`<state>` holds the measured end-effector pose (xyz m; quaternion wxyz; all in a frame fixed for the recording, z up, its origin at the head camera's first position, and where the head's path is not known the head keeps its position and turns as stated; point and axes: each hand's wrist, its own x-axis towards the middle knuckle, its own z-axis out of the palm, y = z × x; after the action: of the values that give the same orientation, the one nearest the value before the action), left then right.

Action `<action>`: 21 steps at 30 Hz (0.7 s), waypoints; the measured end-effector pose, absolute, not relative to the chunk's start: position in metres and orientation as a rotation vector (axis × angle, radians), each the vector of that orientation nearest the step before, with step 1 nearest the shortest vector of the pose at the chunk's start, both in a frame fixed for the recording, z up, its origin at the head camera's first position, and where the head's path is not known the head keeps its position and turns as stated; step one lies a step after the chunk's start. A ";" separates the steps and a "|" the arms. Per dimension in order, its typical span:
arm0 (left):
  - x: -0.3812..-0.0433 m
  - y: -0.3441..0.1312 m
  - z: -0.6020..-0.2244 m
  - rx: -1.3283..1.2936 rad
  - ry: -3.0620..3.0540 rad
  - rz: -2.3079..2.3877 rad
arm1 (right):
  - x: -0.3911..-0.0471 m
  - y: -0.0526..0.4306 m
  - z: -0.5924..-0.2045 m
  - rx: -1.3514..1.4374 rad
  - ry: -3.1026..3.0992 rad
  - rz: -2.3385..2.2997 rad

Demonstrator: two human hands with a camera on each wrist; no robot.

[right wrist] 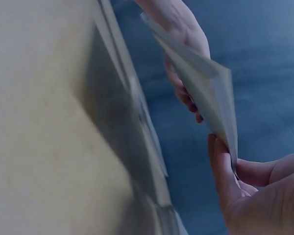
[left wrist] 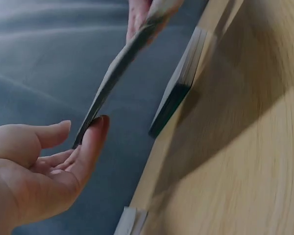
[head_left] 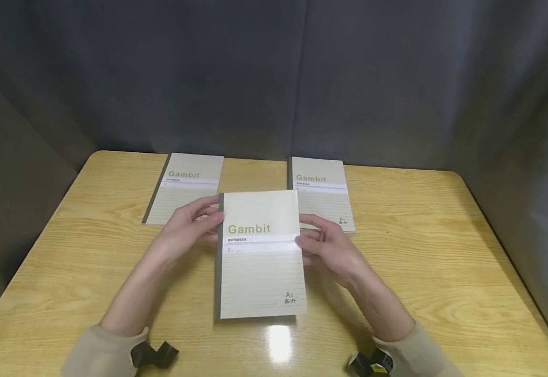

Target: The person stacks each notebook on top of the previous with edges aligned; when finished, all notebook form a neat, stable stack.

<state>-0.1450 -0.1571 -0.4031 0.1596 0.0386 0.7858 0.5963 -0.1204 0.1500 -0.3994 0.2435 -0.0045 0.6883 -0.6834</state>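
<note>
A cream A5 notebook (head_left: 261, 272) with a dark spine and "Gambit" on its cover is held above the table between both hands. On its spine side, my left hand (head_left: 186, 228) has the fingers behind the notebook and the thumb at its edge; in the left wrist view the thumb of the left hand (left wrist: 44, 171) looks slightly apart from the cover. My right hand (head_left: 335, 248) pinches the opposite edge, thumb in front and fingers behind. The right wrist view shows the right hand (right wrist: 264, 191) gripping a corner of the raised notebook (right wrist: 206, 83).
Two similar notebooks lie flat toward the table's back: one at the left (head_left: 194, 167), another at the right (head_left: 321, 167), which looks thicker, perhaps stacked. Dark grey curtains (head_left: 274, 78) stand behind the wooden table (head_left: 420, 235). Black wrist devices sit at both cuffs.
</note>
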 end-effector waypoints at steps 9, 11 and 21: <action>-0.176 -0.089 -0.391 0.318 2.145 1.785 | -0.170 0.207 -0.377 0.136 1.833 -2.075; -0.189 -0.072 -0.392 0.299 2.137 1.839 | -0.182 0.218 -0.376 0.170 1.828 -2.108; -0.222 -0.007 -0.411 -0.009 2.110 2.056 | -0.206 0.252 -0.392 0.356 1.707 -2.322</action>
<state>-0.2215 -0.0067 -0.4106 0.0975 -0.0030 0.7129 0.6945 -0.2058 0.2522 -0.3916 0.1188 0.1217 0.5836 -0.7940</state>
